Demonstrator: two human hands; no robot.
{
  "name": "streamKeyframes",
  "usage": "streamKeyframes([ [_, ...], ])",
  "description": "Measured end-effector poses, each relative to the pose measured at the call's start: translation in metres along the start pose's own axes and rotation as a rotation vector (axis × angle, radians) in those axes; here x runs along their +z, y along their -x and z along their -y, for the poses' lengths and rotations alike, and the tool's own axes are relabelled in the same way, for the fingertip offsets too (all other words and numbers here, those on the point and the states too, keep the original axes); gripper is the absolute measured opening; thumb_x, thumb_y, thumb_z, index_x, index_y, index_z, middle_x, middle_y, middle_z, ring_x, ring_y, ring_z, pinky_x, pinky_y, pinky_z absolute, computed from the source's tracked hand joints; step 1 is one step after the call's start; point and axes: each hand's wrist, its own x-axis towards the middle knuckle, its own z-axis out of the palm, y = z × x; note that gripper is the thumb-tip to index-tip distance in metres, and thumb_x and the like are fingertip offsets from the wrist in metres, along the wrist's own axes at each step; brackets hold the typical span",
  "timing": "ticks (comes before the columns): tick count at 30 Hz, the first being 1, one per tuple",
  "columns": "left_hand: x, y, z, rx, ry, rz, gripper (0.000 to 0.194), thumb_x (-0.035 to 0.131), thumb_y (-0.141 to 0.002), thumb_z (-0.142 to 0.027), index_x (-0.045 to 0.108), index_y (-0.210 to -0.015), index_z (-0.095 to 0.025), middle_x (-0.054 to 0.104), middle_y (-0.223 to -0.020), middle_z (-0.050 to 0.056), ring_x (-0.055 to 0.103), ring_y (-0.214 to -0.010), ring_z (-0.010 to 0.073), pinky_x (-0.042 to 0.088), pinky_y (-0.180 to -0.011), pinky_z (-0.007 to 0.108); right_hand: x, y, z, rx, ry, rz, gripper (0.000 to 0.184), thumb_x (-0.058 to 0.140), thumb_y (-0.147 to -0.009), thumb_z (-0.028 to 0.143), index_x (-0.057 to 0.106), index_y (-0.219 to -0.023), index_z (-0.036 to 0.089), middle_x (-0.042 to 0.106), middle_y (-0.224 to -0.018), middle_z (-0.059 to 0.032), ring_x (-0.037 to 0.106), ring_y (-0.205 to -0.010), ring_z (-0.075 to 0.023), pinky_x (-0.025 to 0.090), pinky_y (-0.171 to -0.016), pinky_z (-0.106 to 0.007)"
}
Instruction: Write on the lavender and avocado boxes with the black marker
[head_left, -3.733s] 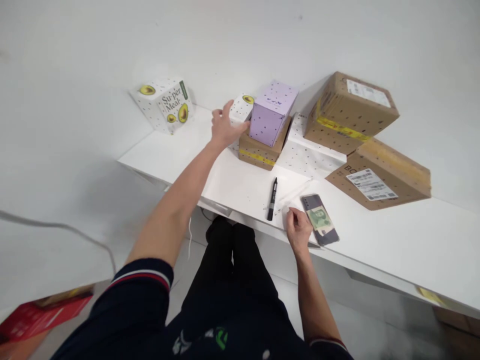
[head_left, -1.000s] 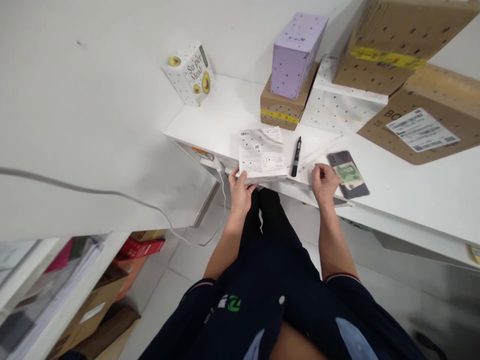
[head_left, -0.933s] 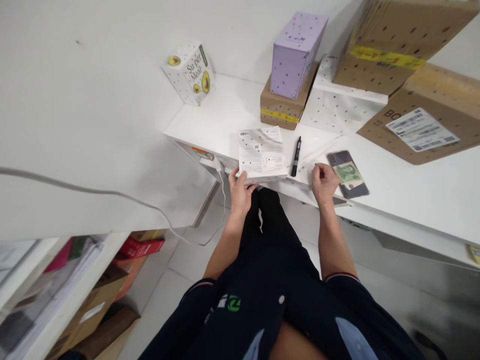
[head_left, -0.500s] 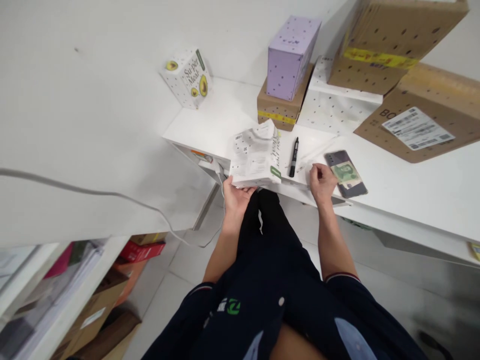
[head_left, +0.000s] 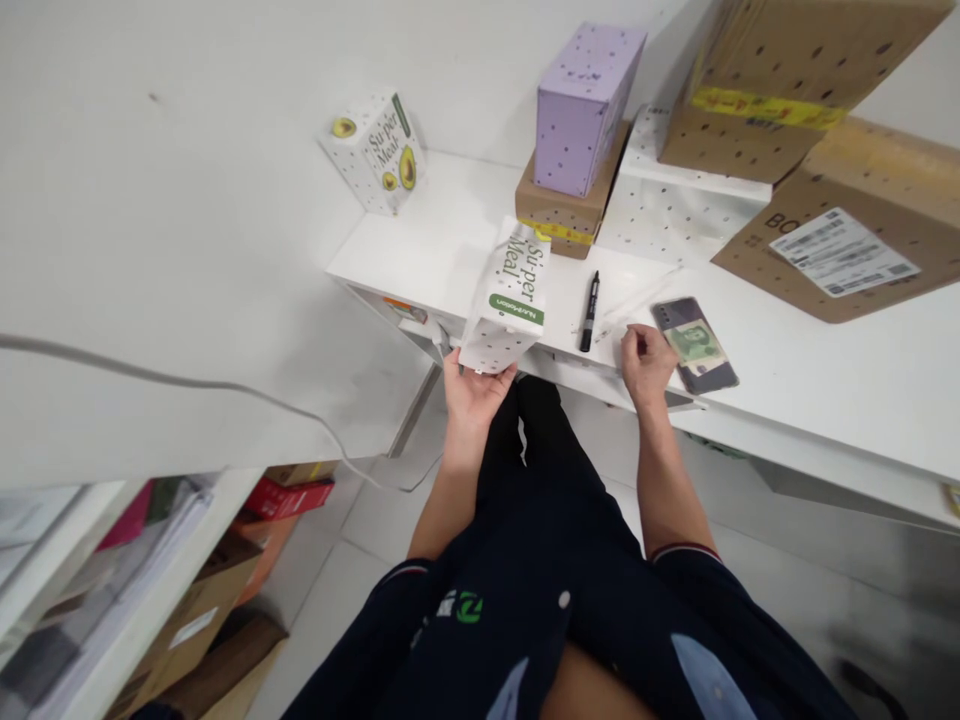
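My left hand (head_left: pixel 476 388) grips the lower end of a white "Su-per Meal" box (head_left: pixel 510 290), which is tilted over the front edge of the desk with its green-lettered face showing. Part of the thumb and fingers shows around the box's bottom. My right hand (head_left: pixel 648 362) rests on the desk edge with its fingers curled in; whether anything lies inside them is hidden. Close beside it lies a dark phone (head_left: pixel 696 345) with a green banknote (head_left: pixel 694 343) on its back. A black marker (head_left: pixel 590 312) lies between the box and my right hand.
A second "Su-per Meal" box (head_left: pixel 379 155) stands at the desk's far left corner. Along the wall are a purple box (head_left: pixel 574 130) on a cardboard box, a white dotted box (head_left: pixel 675 215) and large cartons (head_left: pixel 840 240). A grey cable (head_left: pixel 247 393) hangs at left.
The box in my left hand has turned, so its printed text panel has given way to the "Su-per Meal" face. My right hand has stayed at the desk edge.
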Motion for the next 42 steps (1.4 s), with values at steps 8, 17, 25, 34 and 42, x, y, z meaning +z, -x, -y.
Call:
streamKeyframes([
  [8, 0.011, 0.003, -0.005, 0.016, 0.050, -0.015, 0.027, 0.050, -0.094, -0.043, 0.062, -0.101, -0.020, 0.070, -0.096, 0.008, 0.069, -0.091, 0.0216, 0.061, -0.076, 0.034, -0.001, 0.000, 0.002, 0.014, 0.009, 0.006, 0.031, 0.048, -0.089, 0.038, 0.071, -0.089, 0.017, 0.074, -0.081, -0.0092, 0.068, -0.071, -0.0197, 0.057, -0.073, -0.034],
  [17, 0.007, -0.007, 0.011, -0.180, 0.203, -0.032, 0.049, 0.035, -0.101, -0.047, 0.057, -0.129, -0.014, 0.065, -0.117, 0.018, 0.065, -0.113, 0.0273, 0.062, -0.071, 0.028, -0.001, 0.000, 0.003, 0.011, 0.002, 0.014, 0.033, 0.048, -0.090, 0.039, 0.071, -0.090, 0.016, 0.073, -0.079, -0.0102, 0.067, -0.070, -0.0208, 0.057, -0.074, -0.036],
  [25, 0.005, -0.014, 0.030, -0.187, 0.054, 0.134, 0.051, 0.029, -0.105, -0.045, 0.054, -0.138, -0.016, 0.066, -0.125, 0.016, 0.061, -0.127, 0.0299, 0.061, -0.089, 0.035, -0.002, 0.000, 0.006, 0.026, 0.001, 0.031, 0.034, 0.047, -0.089, 0.039, 0.072, -0.091, 0.015, 0.073, -0.078, -0.0106, 0.067, -0.069, -0.0211, 0.056, -0.073, -0.036],
  [34, -0.016, -0.014, 0.022, 0.197, -0.366, -0.123, 0.046, 0.046, -0.094, -0.050, 0.049, -0.132, -0.024, 0.059, -0.121, 0.013, 0.066, -0.112, 0.0252, 0.058, -0.094, 0.044, -0.004, -0.017, 0.016, 0.090, 0.079, 0.236, 0.036, 0.047, -0.091, 0.034, 0.070, -0.110, 0.014, 0.071, -0.088, -0.0095, 0.061, -0.066, -0.0184, 0.055, -0.074, -0.035],
  [42, 0.014, 0.003, -0.023, 1.496, -1.675, 0.286, 0.056, 0.069, -0.081, -0.044, 0.058, -0.132, -0.023, 0.048, -0.147, 0.015, 0.041, -0.143, 0.0368, 0.033, -0.119, 0.057, 0.012, -0.064, 0.061, -0.301, 0.690, 0.838, 0.050, 0.040, -0.092, 0.006, 0.062, -0.134, 0.021, 0.060, -0.125, -0.0195, 0.058, -0.106, -0.0321, 0.049, -0.076, -0.036],
])
